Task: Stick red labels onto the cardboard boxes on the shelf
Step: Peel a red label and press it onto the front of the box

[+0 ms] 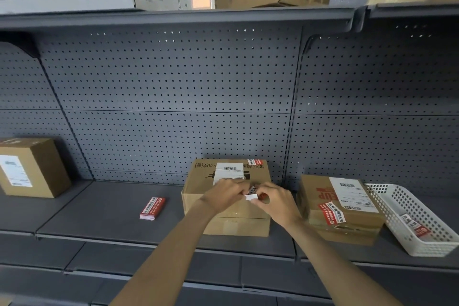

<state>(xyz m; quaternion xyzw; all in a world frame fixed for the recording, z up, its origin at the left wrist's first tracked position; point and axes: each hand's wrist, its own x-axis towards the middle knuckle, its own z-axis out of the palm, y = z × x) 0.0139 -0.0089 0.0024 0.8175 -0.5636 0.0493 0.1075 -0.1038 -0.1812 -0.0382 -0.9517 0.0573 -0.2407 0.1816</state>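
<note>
Forearms rise from the lower frame. Left hand point(223, 194) and right hand point(275, 202) both pinch one red label point(252, 190) above the centre box point(223, 227), apparently peeling its white backing point(251, 197). Next move: free the label and press it flat on the box.

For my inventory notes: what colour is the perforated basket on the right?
White basket; head view.

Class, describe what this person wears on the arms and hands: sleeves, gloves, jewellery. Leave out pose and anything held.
The left hand and right hand wear nothing: no gloves, rings, watch or bracelet show. The left forearm and right forearm are uncovered down to the picture's lower edge; no sleeve is in view.
</note>
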